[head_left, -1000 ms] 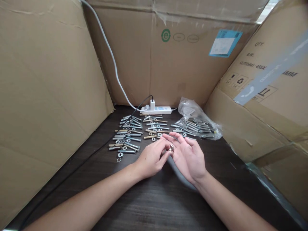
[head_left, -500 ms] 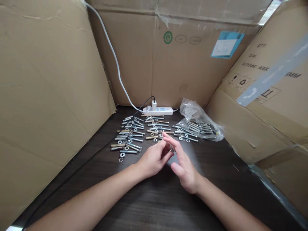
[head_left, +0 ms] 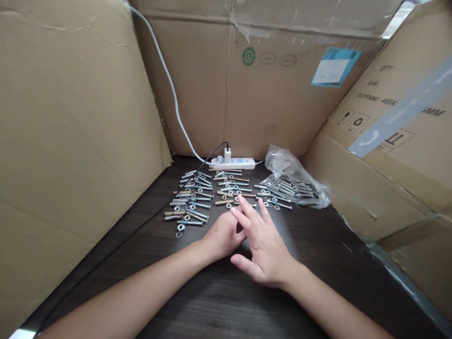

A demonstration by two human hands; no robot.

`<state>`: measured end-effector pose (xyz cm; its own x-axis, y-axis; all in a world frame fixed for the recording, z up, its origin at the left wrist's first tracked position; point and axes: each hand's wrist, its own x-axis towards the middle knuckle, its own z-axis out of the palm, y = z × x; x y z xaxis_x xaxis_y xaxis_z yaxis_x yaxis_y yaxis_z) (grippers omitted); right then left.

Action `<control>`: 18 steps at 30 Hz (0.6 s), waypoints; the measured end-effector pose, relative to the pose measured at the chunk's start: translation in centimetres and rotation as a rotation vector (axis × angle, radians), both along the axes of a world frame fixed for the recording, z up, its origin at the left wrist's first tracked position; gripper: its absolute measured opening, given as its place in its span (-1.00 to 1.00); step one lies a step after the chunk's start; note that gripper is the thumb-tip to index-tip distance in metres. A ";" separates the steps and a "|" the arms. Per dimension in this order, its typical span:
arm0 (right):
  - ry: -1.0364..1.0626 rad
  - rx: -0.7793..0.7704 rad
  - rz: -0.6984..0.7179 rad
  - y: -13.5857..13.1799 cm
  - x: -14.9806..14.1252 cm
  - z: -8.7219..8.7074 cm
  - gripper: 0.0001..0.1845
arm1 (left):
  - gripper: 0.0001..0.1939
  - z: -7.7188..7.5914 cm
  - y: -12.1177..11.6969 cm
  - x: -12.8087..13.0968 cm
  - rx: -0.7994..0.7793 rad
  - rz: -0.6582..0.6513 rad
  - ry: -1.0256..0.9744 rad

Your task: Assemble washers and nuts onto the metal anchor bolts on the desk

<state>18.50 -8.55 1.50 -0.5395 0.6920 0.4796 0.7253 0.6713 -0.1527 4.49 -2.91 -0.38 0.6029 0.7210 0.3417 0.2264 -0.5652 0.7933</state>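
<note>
"Cardboard panels (head_left: 197,94), tall and plain brown, are standing around the work, aren't they?"

"Yes, they are lining the left, far and right edges of the dark brown, wood-grained tabletop (head_left: 212,306)."

"And the hands?"

"The bare right hand (head_left: 266,249) is slanting in front of the bare left hand (head_left: 222,238), both over the tabletop's middle. The right hand's fingers are standing wide apart, its thumb pointing off to the side."

"Is the left one holding anything?"

"I cannot tell. Its fingers are lying curled behind the right hand, mostly hidden, and I cannot tell whether the two hands are touching."

"What is lying farther back?"

"A clear, crumpled plastic bag (head_left: 280,162) with metal fasteners inside is lying towards the far right corner. A long white plastic power strip (head_left: 240,164) is resting near the far edge, and a white block charger (head_left: 227,155) is standing up from it."

"And the small pieces?"

"Slim silver metal bolts (head_left: 190,222) are lying in groups across the far half. Among them are lying gold-coloured metal tubes (head_left: 223,202), silver hexagonal nuts (head_left: 181,227) and thin silver metal rings (head_left: 179,237), one ring sitting closest to the near edge."
</note>
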 end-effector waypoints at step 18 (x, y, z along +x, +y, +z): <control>-0.004 -0.033 -0.013 0.1 -0.2 -0.1 -0.27 | -0.63 -1.3 0.5 -0.3 0.003 0.010 0.020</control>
<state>18.28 -8.49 1.41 -0.5320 0.7143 0.4547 0.7345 0.6565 -0.1718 4.18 -2.42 -1.64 0.6025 0.7258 0.3318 0.2478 -0.5654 0.7867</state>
